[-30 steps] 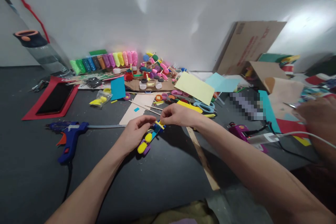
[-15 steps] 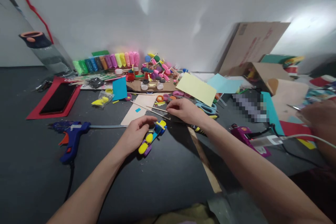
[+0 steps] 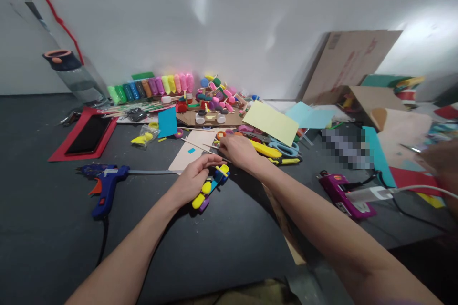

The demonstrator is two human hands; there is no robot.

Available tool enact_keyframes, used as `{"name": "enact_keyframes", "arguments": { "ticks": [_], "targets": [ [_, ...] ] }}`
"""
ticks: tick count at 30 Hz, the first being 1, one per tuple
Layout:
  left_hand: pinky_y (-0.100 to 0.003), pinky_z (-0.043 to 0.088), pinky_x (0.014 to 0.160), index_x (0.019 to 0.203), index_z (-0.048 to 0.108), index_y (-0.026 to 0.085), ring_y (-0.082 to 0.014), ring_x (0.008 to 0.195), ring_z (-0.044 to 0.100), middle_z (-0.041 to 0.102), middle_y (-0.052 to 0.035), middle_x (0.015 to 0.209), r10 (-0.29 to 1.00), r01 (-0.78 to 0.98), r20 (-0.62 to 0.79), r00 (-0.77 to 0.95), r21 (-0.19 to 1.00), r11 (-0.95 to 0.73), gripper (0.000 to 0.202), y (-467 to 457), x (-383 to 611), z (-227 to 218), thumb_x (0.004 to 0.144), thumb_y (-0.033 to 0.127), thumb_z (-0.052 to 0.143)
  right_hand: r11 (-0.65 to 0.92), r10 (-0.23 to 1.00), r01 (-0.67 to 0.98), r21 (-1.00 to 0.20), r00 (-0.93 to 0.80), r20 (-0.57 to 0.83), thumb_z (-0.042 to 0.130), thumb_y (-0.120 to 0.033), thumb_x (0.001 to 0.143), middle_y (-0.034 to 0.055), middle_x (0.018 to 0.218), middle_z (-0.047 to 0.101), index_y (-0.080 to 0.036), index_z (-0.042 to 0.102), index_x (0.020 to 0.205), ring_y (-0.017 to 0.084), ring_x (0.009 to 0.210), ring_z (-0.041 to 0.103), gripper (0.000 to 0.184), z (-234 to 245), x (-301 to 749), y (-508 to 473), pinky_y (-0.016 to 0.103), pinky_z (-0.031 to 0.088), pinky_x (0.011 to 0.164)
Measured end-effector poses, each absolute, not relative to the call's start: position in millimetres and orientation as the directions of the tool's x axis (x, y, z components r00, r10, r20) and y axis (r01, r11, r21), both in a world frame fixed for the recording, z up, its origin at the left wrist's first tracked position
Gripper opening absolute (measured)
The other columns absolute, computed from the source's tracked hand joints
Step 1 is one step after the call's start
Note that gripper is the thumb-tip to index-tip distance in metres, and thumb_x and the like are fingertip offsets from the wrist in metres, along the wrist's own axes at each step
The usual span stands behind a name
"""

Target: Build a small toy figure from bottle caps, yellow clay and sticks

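On the dark table lies a small toy car (image 3: pixel 215 182) with a blue body and yellow and purple parts. My left hand (image 3: pixel 193 177) rests beside it, fingers stretched along and slightly over its far end, thumb near its side. My right hand (image 3: pixel 236 150) is just beyond the car, its fingers bent together and pointing down. A thin wooden stick (image 3: pixel 210 147) runs up to those fingertips; whether they grip it is hidden. Another wooden stick (image 3: pixel 193 144) lies across a pale sheet of paper (image 3: pixel 182 158), which also carries a small blue paper piece (image 3: pixel 192 151).
A blue glue gun (image 3: pixel 105 186) lies at left, near a phone (image 3: pixel 89 134). Scissors (image 3: pixel 284 147), a yellow cutter (image 3: pixel 265 149) and a wooden strip (image 3: pixel 286 228) are at right, with a purple power strip (image 3: pixel 343 195). Another person's hand (image 3: pixel 440 159) appears far right.
My right hand has shifted left along the stick, uncovering the yellow cutter. My left hand stays by the toy car. The whole view has moved slightly.
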State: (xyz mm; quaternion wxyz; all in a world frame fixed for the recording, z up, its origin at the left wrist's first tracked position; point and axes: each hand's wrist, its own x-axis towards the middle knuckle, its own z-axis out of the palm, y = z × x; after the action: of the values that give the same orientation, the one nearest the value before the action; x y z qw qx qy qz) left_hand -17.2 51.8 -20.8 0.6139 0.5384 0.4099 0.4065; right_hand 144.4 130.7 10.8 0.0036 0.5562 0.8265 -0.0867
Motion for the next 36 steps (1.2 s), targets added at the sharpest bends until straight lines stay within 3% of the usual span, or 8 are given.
{"name": "enact_keyframes", "arguments": {
  "ticks": [5, 12, 18, 25, 28, 30, 32, 36],
  "targets": [
    [-0.039, 0.046, 0.104, 0.111, 0.061, 0.016, -0.0236, 0.121, 0.064, 0.073, -0.0120, 0.120, 0.939, -0.079, -0.095, 0.331, 0.989, 0.128, 0.035, 52.4, -17.6, -21.2, 0.079, 0.009, 0.047, 0.348, 0.934, 0.893, -0.285, -0.358, 0.019, 0.062, -0.036, 0.097, 0.0095, 0.127, 0.063, -0.017, 0.060, 0.126, 0.023, 0.107, 0.065, 0.035, 11.8, 156.6, 126.5, 0.044, 0.057, 0.090],
    [-0.038, 0.049, 0.097, 0.108, 0.061, 0.018, -0.0242, 0.115, 0.067, 0.075, -0.0110, 0.117, 0.935, -0.079, -0.149, 0.322, 0.980, 0.183, 0.027, 53.2, -21.6, -17.1, 0.084, 0.015, 0.049, 0.303, 0.947, 0.726, -0.617, -0.158, 0.279, 0.061, -0.036, 0.098, 0.0086, 0.123, 0.064, -0.017, 0.060, 0.124, 0.021, 0.103, 0.066, 0.033, 18.8, 182.8, 134.2, 0.042, 0.058, 0.087],
    [-0.037, 0.049, 0.096, 0.108, 0.062, 0.018, -0.0238, 0.114, 0.067, 0.075, -0.0106, 0.117, 0.935, -0.072, -0.169, 0.313, 0.977, 0.200, 0.026, 53.2, -22.0, -17.2, 0.084, 0.015, 0.052, 0.193, 0.978, 0.589, -0.785, -0.055, 0.199, 0.062, -0.036, 0.097, 0.0091, 0.125, 0.063, -0.017, 0.059, 0.126, 0.022, 0.104, 0.066, 0.035, 3.5, 200.4, 156.6, 0.043, 0.058, 0.087],
    [-0.035, 0.049, 0.097, 0.109, 0.061, 0.017, -0.0226, 0.116, 0.066, 0.075, -0.0113, 0.117, 0.937, -0.087, -0.175, 0.304, 0.974, 0.210, 0.028, 53.5, -21.1, -18.4, 0.083, 0.014, 0.052, 0.096, 0.995, 0.685, -0.722, -0.057, 0.078, 0.062, -0.036, 0.097, 0.0094, 0.127, 0.062, -0.018, 0.059, 0.127, 0.023, 0.107, 0.065, 0.035, -0.1, 208.9, 161.1, 0.045, 0.057, 0.090],
    [-0.035, 0.049, 0.097, 0.109, 0.062, 0.017, -0.0223, 0.115, 0.067, 0.075, -0.0111, 0.117, 0.935, -0.093, -0.174, 0.308, 0.973, 0.211, 0.026, 52.4, -21.2, -17.4, 0.085, 0.014, 0.052, 0.193, 0.978, 0.699, -0.689, -0.196, 0.075, 0.061, -0.037, 0.097, 0.0076, 0.118, 0.066, -0.017, 0.062, 0.119, 0.020, 0.099, 0.067, 0.030, 10.2, 205.6, 135.3, 0.041, 0.058, 0.085],
    [-0.035, 0.049, 0.097, 0.109, 0.062, 0.017, -0.0226, 0.114, 0.067, 0.075, -0.0106, 0.116, 0.937, -0.097, -0.173, 0.304, 0.973, 0.211, 0.026, 51.7, -21.0, -16.6, 0.085, 0.015, 0.052, 0.286, 0.934, 0.676, -0.679, -0.355, 0.041, 0.062, -0.038, 0.096, 0.0017, 0.093, 0.070, -0.017, 0.069, 0.103, 0.016, 0.082, 0.067, 0.023, 15.3, 202.3, 111.2, 0.033, 0.057, 0.075],
    [-0.035, 0.050, 0.095, 0.108, 0.063, 0.017, -0.0231, 0.112, 0.068, 0.075, -0.0101, 0.115, 0.939, -0.100, -0.173, 0.296, 0.972, 0.211, 0.026, 51.2, -20.6, -16.1, 0.085, 0.016, 0.054, 0.352, 0.882, 0.655, -0.669, -0.472, 0.003, 0.069, -0.040, 0.090, -0.0027, 0.077, 0.068, -0.020, 0.071, 0.100, 0.014, 0.070, 0.065, 0.022, 16.5, 198.5, 87.3, 0.026, 0.053, 0.065],
    [-0.035, 0.051, 0.093, 0.109, 0.063, 0.017, -0.0235, 0.110, 0.069, 0.076, -0.0101, 0.114, 0.942, -0.097, -0.180, 0.281, 0.972, 0.215, 0.026, 50.9, -19.9, -17.0, 0.084, 0.016, 0.055, 0.408, 0.884, 0.718, -0.563, -0.465, 0.048, 0.083, -0.039, 0.077, 0.0029, 0.091, 0.068, -0.020, 0.065, 0.103, 0.019, 0.078, 0.063, 0.037, 5.6, 188.6, 53.1, 0.030, 0.049, 0.067]
  ]
}}
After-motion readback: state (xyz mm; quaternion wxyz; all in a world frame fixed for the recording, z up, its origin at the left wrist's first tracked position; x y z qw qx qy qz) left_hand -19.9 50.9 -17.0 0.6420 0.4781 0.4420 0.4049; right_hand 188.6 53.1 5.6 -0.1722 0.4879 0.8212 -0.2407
